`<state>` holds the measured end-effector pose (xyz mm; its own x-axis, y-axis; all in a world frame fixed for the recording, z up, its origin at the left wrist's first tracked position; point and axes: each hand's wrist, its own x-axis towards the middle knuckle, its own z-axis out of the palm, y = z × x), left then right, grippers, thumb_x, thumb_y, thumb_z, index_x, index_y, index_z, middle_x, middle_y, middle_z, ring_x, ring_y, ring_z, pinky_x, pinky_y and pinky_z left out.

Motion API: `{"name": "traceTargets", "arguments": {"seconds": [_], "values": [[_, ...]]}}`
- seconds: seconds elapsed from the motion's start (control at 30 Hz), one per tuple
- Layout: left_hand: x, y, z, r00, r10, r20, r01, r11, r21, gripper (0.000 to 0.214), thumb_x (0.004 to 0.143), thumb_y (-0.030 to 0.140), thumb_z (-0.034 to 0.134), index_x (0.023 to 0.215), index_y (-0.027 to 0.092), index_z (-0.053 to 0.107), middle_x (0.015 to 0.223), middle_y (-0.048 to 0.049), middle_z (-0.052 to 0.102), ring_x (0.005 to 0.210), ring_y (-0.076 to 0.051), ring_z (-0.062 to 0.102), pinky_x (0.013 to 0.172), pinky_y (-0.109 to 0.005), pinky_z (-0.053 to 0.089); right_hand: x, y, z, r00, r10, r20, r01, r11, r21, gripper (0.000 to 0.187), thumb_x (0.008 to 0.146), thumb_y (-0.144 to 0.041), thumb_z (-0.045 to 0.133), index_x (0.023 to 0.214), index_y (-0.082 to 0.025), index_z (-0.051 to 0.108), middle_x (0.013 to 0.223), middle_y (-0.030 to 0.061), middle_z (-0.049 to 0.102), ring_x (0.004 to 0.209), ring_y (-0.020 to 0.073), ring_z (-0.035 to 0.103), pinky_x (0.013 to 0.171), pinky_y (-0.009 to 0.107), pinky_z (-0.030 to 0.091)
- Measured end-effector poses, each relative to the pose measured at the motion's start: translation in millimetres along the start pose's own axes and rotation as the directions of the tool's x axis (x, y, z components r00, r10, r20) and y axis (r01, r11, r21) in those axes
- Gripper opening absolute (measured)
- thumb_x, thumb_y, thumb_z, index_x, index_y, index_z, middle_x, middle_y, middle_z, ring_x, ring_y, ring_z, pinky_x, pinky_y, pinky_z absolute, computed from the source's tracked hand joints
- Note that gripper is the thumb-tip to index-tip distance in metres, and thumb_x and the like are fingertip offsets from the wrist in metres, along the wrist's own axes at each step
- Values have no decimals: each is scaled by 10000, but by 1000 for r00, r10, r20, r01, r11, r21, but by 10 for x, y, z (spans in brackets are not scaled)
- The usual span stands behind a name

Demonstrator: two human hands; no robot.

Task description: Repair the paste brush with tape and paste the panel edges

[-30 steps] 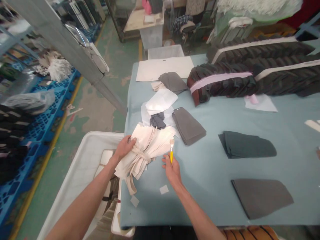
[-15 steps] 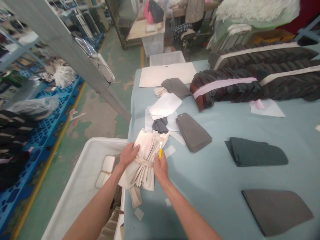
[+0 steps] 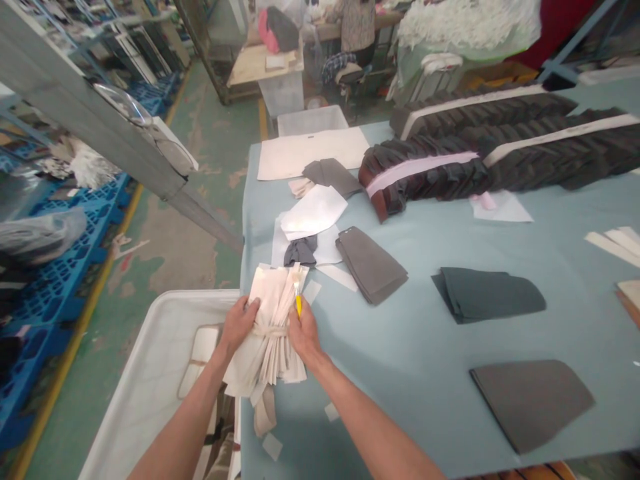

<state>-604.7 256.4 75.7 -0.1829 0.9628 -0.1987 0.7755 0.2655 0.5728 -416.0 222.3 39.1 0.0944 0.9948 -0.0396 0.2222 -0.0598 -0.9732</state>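
Note:
A tied bundle of cream fabric pieces (image 3: 273, 313) lies at the left edge of the pale blue table (image 3: 430, 333), bound at the middle by a cream strip. My left hand (image 3: 239, 325) grips the bundle's left side. My right hand (image 3: 303, 332) presses against its right side and holds a small yellow-handled tool (image 3: 298, 301) that points upward. Loose ends of the cream strip hang off the table edge below the bundle.
A white plastic tub (image 3: 150, 387) with tied bundles stands left of the table. On the table lie grey fabric stacks (image 3: 371, 265), a dark green stack (image 3: 487, 293), a grey piece (image 3: 533, 400), white sheets (image 3: 314, 212) and long black bundles (image 3: 450, 170). A grey beam (image 3: 115, 147) slants at left.
My right hand with the yellow tool came left from the bare table to the bundle's right side. The bundle got gathered narrower between both hands.

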Motion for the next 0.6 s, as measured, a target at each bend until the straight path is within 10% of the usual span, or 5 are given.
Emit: {"name": "traceTargets", "arguments": {"seconds": [0.37, 0.6], "values": [[-113, -2, -6, 998, 35, -57, -37, 999, -37, 546, 972, 585, 383, 1234, 179, 638, 1278, -169, 735, 1197, -319, 659, 1096, -454, 484, 42, 109, -729, 997, 61, -44, -71, 953, -295, 307, 1050, -400, 419, 1047, -226, 672, 845, 83, 713, 783, 273, 685, 728, 350, 476], [-114, 28, -18, 995, 52, -81, -55, 998, -25, 522, 988, 572, 347, 1159, 186, 654, 1217, -159, 753, 1166, -307, 669, 1086, -437, 497, 547, 212, -1187, 984, 60, -165, -129, 886, -446, 398, 1019, -294, 505, 1384, -180, 612, 835, 111, 731, 775, 291, 700, 719, 349, 442]]}}
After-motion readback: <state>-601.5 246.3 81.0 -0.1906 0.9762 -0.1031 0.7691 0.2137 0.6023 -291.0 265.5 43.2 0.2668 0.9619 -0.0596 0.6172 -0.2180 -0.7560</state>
